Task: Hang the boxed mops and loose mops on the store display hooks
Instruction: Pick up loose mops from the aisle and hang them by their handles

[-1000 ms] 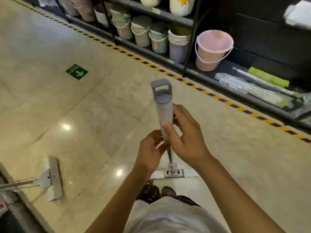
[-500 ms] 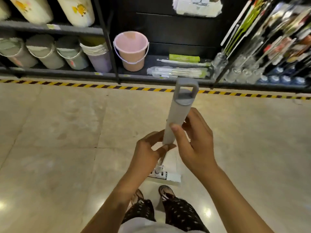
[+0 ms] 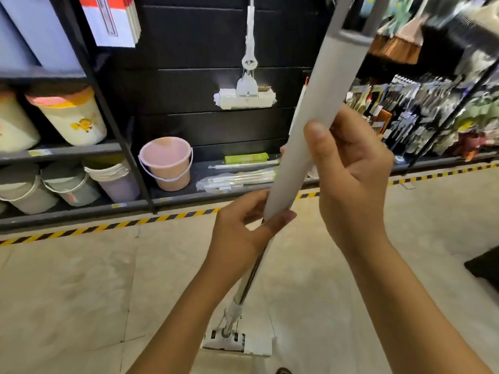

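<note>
both hands are on the loose mop [image 3: 318,122], which runs through the centre of the frame. it leans from bottom centre up to the upper right, where its top goes past the frame edge. the right hand [image 3: 351,182] sits higher, right of centre, fingers curled round the pale grey grip [image 3: 332,85], thumb laid along the front of it. the left hand [image 3: 240,236] is lower, just below centre, thumb and fingers pinching the bottom end of that grip where the metal pole [image 3: 251,276] comes out. the pole drops to the flat white mop head [image 3: 235,342] at bottom centre, low over the beige tiled floor [image 3: 81,292]; i can't tell if it touches the tiles.

behind, top centre, another mop [image 3: 247,93] hangs upright against the black display panel [image 3: 189,49], its white pad at the bottom. below it, on the lowest shelf [image 3: 199,194], lie wrapped mops [image 3: 237,179] in clear plastic, with a green box [image 3: 247,158] just behind them. a pink bucket [image 3: 166,163] stands to their left on the same shelf.

in the left of the frame, a cream bin with a duck print [image 3: 73,117] sits on a higher shelf, and stacked buckets [image 3: 70,187] stand under it. red and white boxes [image 3: 113,20] hang at the upper left. yellow and black tape [image 3: 108,227] runs along the floor in front of the shelving. the far right is a blurred rack of small hanging goods [image 3: 421,109].
</note>
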The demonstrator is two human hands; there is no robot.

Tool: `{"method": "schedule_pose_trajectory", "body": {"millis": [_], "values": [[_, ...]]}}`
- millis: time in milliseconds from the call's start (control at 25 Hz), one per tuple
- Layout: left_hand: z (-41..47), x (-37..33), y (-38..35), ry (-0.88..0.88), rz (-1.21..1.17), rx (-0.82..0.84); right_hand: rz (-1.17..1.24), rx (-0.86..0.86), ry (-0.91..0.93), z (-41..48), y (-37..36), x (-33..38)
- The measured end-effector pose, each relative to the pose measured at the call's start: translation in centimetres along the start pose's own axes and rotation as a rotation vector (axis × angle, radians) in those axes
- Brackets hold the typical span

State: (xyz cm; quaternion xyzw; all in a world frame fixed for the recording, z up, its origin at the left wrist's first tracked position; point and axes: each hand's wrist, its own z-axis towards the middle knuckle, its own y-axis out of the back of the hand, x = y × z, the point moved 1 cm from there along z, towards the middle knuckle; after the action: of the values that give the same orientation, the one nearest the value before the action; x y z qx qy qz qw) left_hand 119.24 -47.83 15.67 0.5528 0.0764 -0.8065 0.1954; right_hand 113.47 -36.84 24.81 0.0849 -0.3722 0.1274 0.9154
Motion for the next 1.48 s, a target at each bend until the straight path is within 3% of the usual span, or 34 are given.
{"method": "schedule_pose_trajectory", "body": {"millis": [160,800,1120,1480], "values": [[4.1,-3.6,-0.5,-0.056,0.033,0.033,0.066,0.029,-0.002,4.6,1.3,1.4],[16.4,-18.8,-10.0,-0.273,0.099,0.093,0.094,0.141,0.320,21.3,13.0,8.0],[22.3,-18.5,-12.5,-0.230,0.030,0.184,-0.193,0.265,0.274,27.1,16.4,6.1],[34.2,-14.0,-9.9,-0.195,0.018,0.312,-0.305,0.212,0.113,35.3,13.0,-1.7]]}}
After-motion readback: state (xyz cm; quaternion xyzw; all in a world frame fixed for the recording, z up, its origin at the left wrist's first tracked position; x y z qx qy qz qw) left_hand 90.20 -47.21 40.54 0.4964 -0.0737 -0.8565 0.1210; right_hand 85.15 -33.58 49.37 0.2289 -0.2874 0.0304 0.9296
